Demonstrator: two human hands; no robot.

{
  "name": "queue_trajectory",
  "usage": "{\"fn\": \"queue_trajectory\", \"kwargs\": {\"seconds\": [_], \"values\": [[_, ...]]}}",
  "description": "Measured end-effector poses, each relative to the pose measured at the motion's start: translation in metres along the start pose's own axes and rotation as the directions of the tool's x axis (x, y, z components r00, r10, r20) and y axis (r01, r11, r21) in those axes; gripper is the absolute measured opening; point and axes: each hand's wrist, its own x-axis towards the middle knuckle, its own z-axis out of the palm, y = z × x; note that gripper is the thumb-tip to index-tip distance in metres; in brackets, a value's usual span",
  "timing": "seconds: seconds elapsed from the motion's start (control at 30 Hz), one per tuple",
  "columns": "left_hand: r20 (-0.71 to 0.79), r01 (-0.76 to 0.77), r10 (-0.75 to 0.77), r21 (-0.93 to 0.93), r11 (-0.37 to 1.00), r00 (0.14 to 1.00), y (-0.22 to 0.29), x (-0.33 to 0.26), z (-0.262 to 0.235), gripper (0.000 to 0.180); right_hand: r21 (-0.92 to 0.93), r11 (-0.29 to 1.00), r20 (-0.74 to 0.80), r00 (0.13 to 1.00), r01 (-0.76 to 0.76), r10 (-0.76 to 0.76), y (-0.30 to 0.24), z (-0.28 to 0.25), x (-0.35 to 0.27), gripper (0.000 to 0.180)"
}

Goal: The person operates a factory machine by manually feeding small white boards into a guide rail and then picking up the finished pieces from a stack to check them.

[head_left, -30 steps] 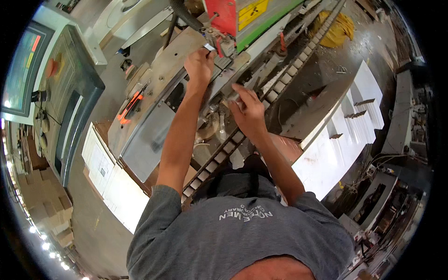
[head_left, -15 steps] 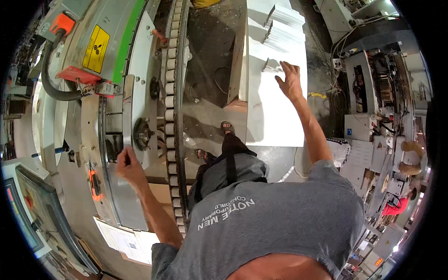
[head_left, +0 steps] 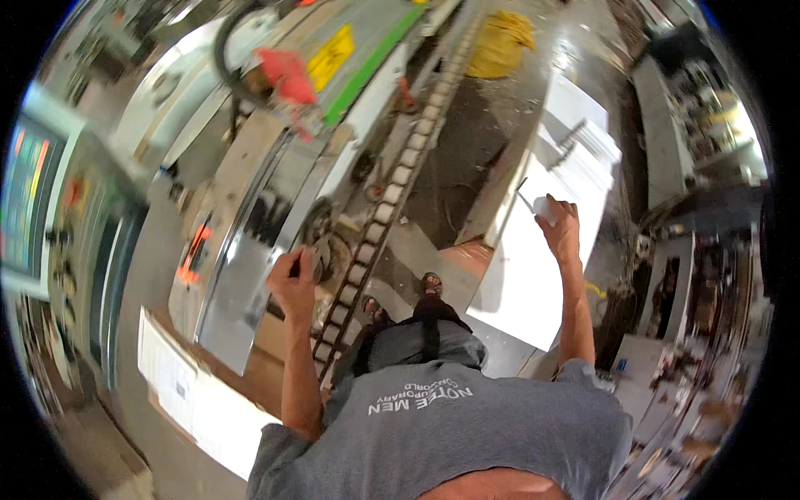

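right now a small pale piece (head_left: 542,205) sits at the fingertips of the right hand (head_left: 562,229), thumb and fingers closed on it, over a long white panel (head_left: 529,287); its outline is blurred, and whether it touches the panel cannot be told. just beyond it, on the same panel, lies a stack of white strips (head_left: 590,154). the left hand (head_left: 292,285) is well apart, fingers curled in, beside a grey metal plate (head_left: 232,312); i cannot tell if it grips anything. between the hands a track of pale rollers (head_left: 381,214) runs diagonally. an orange tool (head_left: 194,254) lies left of the plate. farther out are a yellow bag (head_left: 500,46), white sheets (head_left: 179,379) and a lit screen (head_left: 32,196).
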Motion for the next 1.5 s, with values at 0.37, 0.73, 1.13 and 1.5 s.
{"fn": "queue_trajectory", "kwargs": {"seconds": [0.37,0.73,1.13,1.5], "values": [[-0.300,0.225,-0.204,0.037,0.974,0.932,0.001,-0.051,-0.079,0.013,0.532,0.362,0.064,0.390,0.766,-0.918,-0.363,0.091,-0.003,0.046],[-0.464,0.299,-0.180,0.198,0.933,0.867,-0.042,-0.064,-0.142,0.013,0.749,0.203,-0.183,0.491,0.631,-0.852,-0.467,0.145,-0.055,0.035],[-0.358,0.161,0.067,0.571,0.805,0.931,-0.079,-0.005,-0.142,0.022,0.828,0.503,0.231,0.667,0.248,-0.709,-0.475,0.152,-0.093,0.053],[-0.345,0.165,0.029,0.517,0.840,0.938,-0.077,0.024,-0.104,0.013,0.799,0.548,0.244,0.699,0.248,-0.672,-0.464,0.161,-0.065,0.056]]}}
